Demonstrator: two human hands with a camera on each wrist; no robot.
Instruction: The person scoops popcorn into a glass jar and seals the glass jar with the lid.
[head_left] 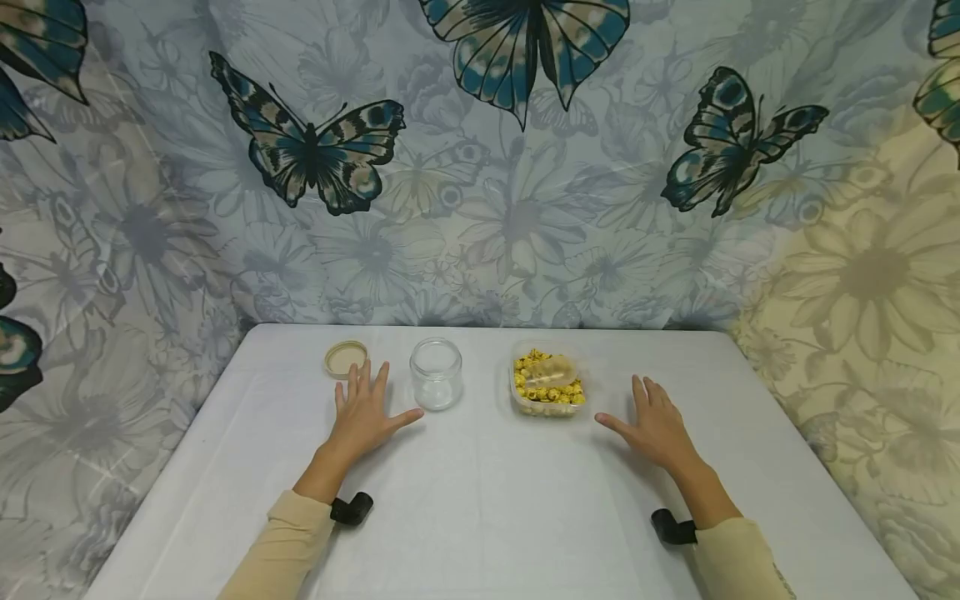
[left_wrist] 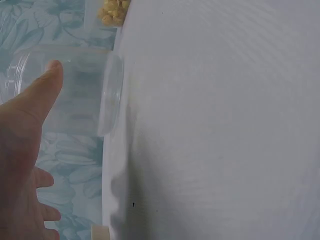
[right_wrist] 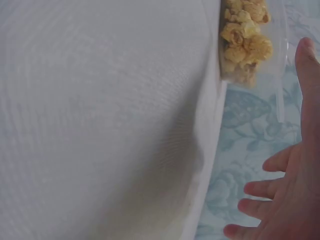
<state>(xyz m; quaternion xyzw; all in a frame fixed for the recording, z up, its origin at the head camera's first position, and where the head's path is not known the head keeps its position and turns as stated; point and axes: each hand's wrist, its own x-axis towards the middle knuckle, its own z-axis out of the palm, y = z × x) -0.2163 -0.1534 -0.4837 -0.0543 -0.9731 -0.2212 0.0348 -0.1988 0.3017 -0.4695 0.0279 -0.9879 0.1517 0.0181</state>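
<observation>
Clear jar (head_left: 436,385), smooth, cylindrical; glass or plastic, hard to tell. Left of jar: round gold-rimmed lid (head_left: 346,357); left hand (head_left: 364,417) nearby, fingers spread, released. Right of jar: squarish transparent plastic tub (head_left: 551,410), knobbly yellow popcorn (head_left: 568,394); farther right, right hand (head_left: 658,429), splayed, released. Beneath jar: white cloth-covered table (head_left: 480,508). Behind: butterfly-and-flower-printed backdrop (head_left: 517,217).

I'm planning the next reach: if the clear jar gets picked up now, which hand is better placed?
Probably the left hand: it is close beside the jar and holds nothing. The right hand, also free, is farther off, beyond the popcorn container.
</observation>
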